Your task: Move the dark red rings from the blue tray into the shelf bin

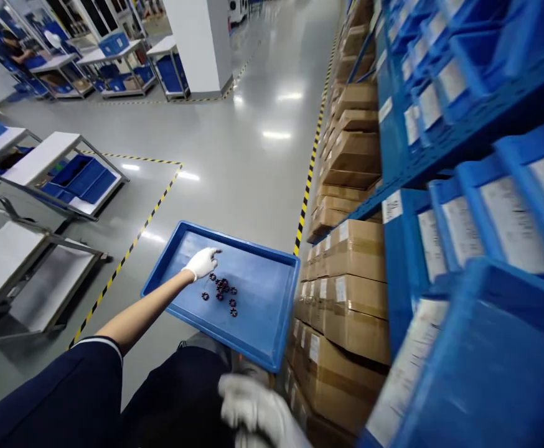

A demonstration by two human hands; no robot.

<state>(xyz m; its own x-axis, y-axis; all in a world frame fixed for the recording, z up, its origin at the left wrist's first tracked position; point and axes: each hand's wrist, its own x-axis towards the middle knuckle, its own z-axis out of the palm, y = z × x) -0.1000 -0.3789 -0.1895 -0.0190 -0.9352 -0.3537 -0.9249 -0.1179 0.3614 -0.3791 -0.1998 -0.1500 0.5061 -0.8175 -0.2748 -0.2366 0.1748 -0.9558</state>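
My left hand (201, 263), in a white glove, is over the far left part of a shallow blue tray (262, 274). Its fingers are closed together, with a small dark part (217, 251) showing at the tips. Near that hand, several small dark, round, notched parts (223, 286) with reddish tints lie loosely on the tray floor, some in a cluster. My right hand (257, 407), also gloved in white, is low in the view, close to my body and apart from the tray. Motion smears its fingers, so any grip is unclear.
Stacked cardboard boxes (347, 298) line the right side beneath a blue rack (396, 143) of labelled bins (468, 218). A large blue bin (496, 354) juts out close at lower right. Carts (43, 274) stand left, beyond striped floor tape (134, 242). A person (15, 46) is far left.
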